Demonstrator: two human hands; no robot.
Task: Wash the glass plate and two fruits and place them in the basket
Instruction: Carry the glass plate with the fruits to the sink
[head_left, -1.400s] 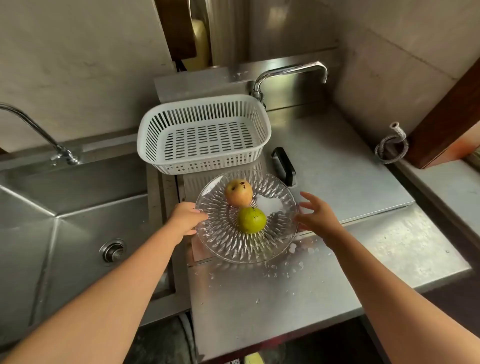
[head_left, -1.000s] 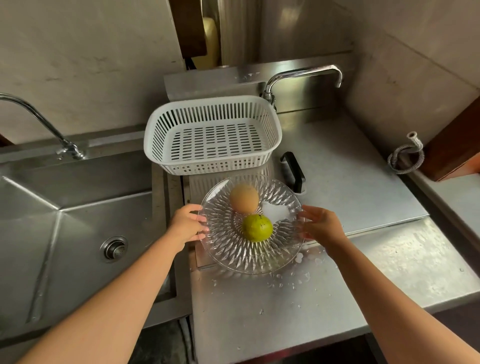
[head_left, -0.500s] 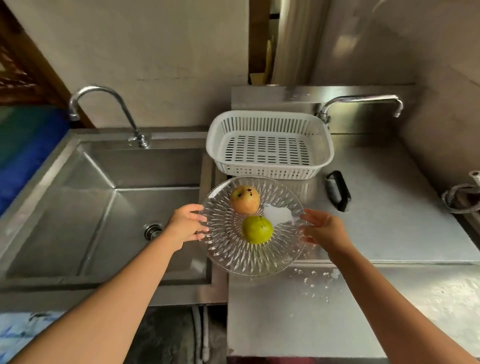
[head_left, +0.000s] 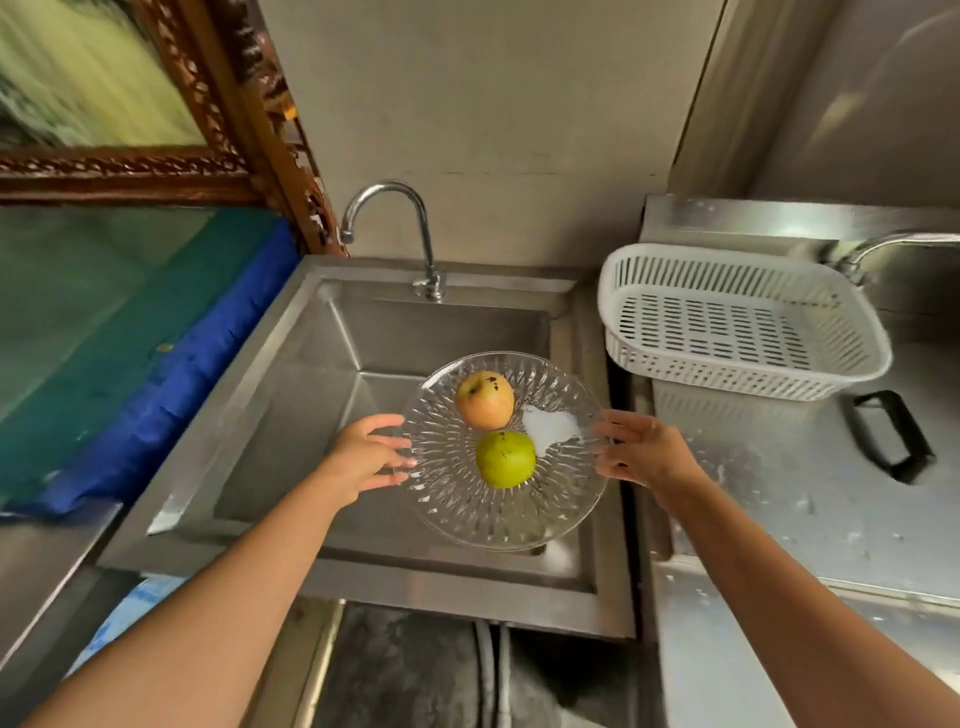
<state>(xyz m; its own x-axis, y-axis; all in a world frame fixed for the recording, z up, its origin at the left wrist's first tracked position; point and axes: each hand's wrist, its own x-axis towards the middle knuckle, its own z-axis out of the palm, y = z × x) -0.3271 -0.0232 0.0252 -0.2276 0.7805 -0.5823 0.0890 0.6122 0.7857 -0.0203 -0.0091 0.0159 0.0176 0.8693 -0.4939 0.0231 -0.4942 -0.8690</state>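
Head view: a round clear glass plate (head_left: 470, 506) with radial cut ridges is held above the rectangular stainless steel sink (head_left: 291, 415), its face up and roughly level. On it rest a round yellow-pink fruit (head_left: 484, 399), on the far side, and a round green fruit (head_left: 505, 459), nearer. The left hand (head_left: 363, 457) and right hand (head_left: 641, 451) grip opposite rim edges, fingers curled around them. A white slotted plastic basket (head_left: 737, 317) stands on the steel table (head_left: 810, 519) to the right.

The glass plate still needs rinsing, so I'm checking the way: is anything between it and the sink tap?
Nothing visible. The glass plate, held over the sink, has open basin up to the tap.
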